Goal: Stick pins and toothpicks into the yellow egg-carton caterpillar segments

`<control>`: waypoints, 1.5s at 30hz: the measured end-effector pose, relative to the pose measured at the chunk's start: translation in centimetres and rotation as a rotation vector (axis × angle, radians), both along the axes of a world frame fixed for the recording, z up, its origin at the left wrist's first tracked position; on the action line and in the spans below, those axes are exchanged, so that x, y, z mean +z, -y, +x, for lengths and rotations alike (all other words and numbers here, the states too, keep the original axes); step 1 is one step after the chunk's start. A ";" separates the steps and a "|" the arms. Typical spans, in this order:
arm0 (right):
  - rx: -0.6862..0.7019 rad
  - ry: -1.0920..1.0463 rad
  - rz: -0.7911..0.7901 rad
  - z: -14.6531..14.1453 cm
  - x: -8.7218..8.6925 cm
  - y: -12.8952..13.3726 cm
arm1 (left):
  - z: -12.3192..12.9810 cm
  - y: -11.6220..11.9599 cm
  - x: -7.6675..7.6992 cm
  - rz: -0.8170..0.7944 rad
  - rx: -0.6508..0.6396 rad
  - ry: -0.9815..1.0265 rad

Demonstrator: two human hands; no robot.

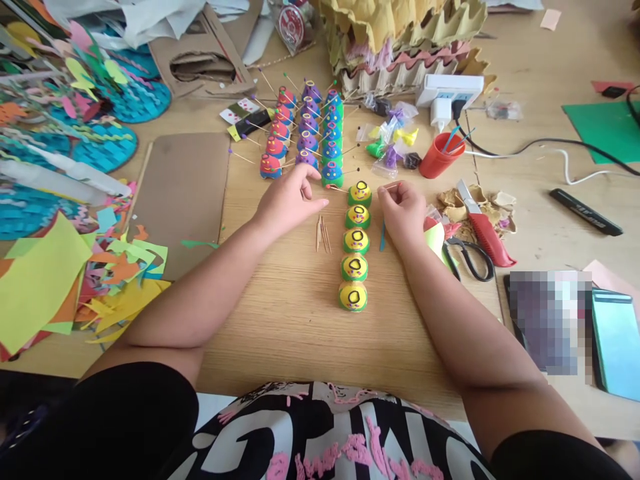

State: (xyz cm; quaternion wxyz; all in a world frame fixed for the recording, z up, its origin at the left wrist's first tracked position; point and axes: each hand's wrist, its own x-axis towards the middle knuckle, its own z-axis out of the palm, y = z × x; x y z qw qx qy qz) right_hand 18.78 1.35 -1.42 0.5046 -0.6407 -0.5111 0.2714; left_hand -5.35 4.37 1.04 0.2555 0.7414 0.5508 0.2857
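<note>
Several yellow-and-green clay figures with little faces and a dark ring on top stand in a column; the farthest clay figure (360,193) lies between my two hands. A toothpick (338,190) with a red tip sticks out of its left side. My left hand (294,193) is just left of it, thumb and fingers apart, holding nothing. On its right, my right hand (403,208) is closed in a pinch on a thin toothpick (393,187), partly hidden by the fingers. Loose toothpicks (324,233) lie left of the column.
Finished rows of blue-and-red figures (273,165), purple figures (307,159) and blue-and-green figures (332,172) stand behind. Bagged clay (393,137), a red cup (442,156), a power strip (453,90), scissors (470,260) and a red-handled knife (487,230) are to the right. Paper scraps (125,260) lie left.
</note>
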 end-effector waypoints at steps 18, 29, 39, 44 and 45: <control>0.030 0.007 -0.007 -0.2 0.0 0.1 | 3.7 -1.2 -0.9 -0.153 -0.007 0.289; 0.041 0.030 -0.001 -0.2 -0.1 0.2 | 3.4 -1.9 -2.8 -0.157 -0.065 0.145; 0.057 0.030 0.002 -0.3 0.0 0.3 | 2.8 -2.2 -2.2 -0.243 -0.195 0.210; 0.075 0.038 0.013 -0.3 0.1 0.4 | 2.7 -2.3 -2.8 -0.154 -0.232 0.174; 0.078 0.045 0.016 -0.2 0.1 0.5 | 2.7 -2.2 -2.9 -0.146 -0.234 0.166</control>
